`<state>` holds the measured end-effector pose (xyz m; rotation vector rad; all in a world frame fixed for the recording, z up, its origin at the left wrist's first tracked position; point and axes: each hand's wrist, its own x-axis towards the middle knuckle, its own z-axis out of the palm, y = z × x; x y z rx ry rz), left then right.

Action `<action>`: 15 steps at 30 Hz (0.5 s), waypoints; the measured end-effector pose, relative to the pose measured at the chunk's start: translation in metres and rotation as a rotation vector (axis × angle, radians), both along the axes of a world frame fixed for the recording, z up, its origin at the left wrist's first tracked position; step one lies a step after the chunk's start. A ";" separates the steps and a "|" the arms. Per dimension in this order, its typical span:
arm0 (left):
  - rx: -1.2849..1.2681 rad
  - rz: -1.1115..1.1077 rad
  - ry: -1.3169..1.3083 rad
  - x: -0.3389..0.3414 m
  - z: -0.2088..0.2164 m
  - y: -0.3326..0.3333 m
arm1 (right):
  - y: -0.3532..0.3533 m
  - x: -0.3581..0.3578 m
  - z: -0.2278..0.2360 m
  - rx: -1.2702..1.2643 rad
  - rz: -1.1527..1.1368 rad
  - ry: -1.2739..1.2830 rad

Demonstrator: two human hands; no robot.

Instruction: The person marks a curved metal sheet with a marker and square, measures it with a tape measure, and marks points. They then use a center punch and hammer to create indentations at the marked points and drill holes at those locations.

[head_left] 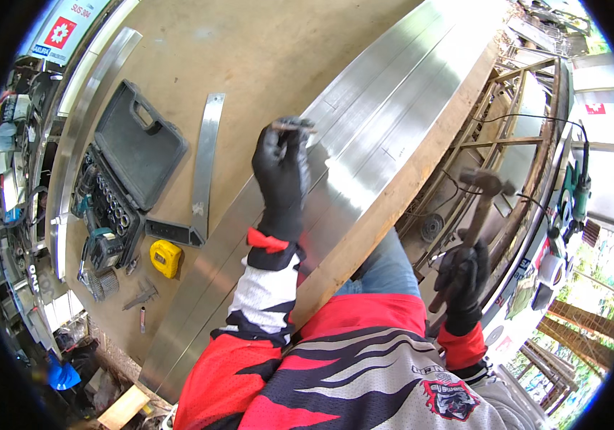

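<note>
My left hand (278, 179), in a black glove, is raised over a long shiny metal sheet (353, 136) marked with straight lengthwise lines. Its fingers are closed on a short, thin rod-like piece (294, 127), too blurred to name. At the right, beside the workbench's wooden edge (393, 215), my gloved right hand (461, 279) is wrapped round the handle of a hammer (477, 211). The hammer stands tilted with its head up, apart from the sheet.
Left of the sheet lie a metal square (208, 158), an open black socket case (142, 150), a cordless power tool (102, 247), a yellow tape measure (165, 258) and a caliper (142, 295). A rusty metal frame (500, 143) and an angle grinder (581, 193) are at the right.
</note>
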<state>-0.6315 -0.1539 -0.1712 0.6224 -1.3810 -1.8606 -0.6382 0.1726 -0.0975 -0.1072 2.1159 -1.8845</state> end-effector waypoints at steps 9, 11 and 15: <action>-0.404 0.188 -0.444 -0.073 -0.036 0.002 | -0.064 -0.165 -0.033 0.042 0.232 -0.152; -0.331 0.219 -0.428 -0.073 -0.038 0.007 | -0.059 -0.183 -0.038 0.029 0.221 -0.172; -0.292 0.204 -0.422 -0.070 -0.037 0.008 | -0.043 -0.204 -0.042 0.034 0.298 -0.134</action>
